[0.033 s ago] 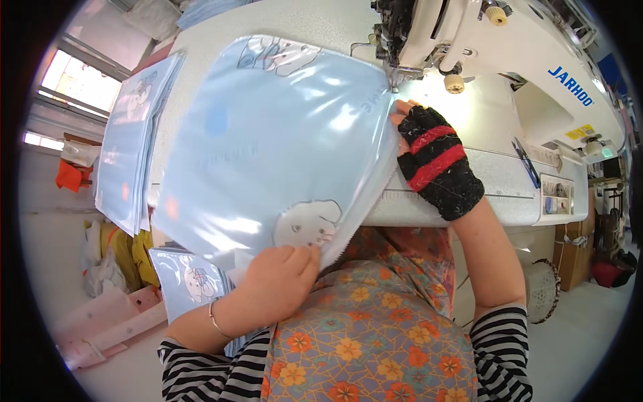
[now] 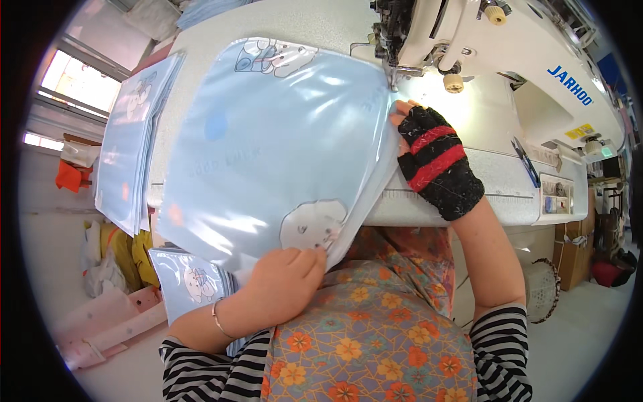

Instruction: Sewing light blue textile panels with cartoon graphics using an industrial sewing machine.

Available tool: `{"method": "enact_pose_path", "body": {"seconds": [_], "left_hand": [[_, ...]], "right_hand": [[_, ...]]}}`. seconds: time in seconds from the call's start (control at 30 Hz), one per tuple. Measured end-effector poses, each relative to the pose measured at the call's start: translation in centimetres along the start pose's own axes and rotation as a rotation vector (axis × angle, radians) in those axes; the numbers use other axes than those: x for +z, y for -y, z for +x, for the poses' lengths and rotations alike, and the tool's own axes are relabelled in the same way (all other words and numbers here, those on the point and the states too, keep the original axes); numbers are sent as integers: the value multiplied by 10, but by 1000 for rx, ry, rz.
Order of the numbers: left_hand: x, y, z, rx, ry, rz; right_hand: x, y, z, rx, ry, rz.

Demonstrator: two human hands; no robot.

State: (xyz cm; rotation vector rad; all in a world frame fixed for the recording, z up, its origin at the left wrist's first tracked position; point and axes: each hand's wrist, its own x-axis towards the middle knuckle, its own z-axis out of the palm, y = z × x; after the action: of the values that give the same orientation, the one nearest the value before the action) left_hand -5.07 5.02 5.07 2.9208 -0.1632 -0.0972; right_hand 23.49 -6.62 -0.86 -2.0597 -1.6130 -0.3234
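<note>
A glossy light-blue plastic sheet (image 2: 268, 147) printed with white cartoon animals lies across the white table of a sewing machine (image 2: 462, 40). Its right edge runs up to the presser foot (image 2: 394, 84). Bare, with a thin bangle at the wrist, my left hand (image 2: 284, 285) pinches the sheet's near corner beside a printed animal face. In a black fingerless glove with red stripes, my right hand (image 2: 439, 161) has bent fingertips closed on the sheet's right edge just below the presser foot. What lies under those fingers is hidden.
A stack of similar blue sheets (image 2: 130, 147) hangs at the table's left, with another stack (image 2: 194, 285) lower down by my left forearm. Dark scissors (image 2: 527, 163) and a small parts tray (image 2: 557, 199) sit at the right. A wire basket (image 2: 541, 291) stands below.
My left hand has shifted slightly right with the sheet's near corner. The sheet lies flatter and its glare has moved, so the print shows more clearly. My right hand stays in place.
</note>
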Motion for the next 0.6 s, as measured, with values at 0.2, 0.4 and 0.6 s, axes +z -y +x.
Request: {"method": "enact_pose_path", "body": {"seconds": [0.2, 0.4, 0.6], "left_hand": [[18, -23, 36, 137, -124, -246], [17, -19, 45, 82, -29, -329], [3, 53, -52, -638, -509, 9]], "right_hand": [[-9, 4, -4, 14, 19, 63], [-14, 8, -4, -108, -45, 138], [-12, 10, -3, -72, -44, 63]]}}
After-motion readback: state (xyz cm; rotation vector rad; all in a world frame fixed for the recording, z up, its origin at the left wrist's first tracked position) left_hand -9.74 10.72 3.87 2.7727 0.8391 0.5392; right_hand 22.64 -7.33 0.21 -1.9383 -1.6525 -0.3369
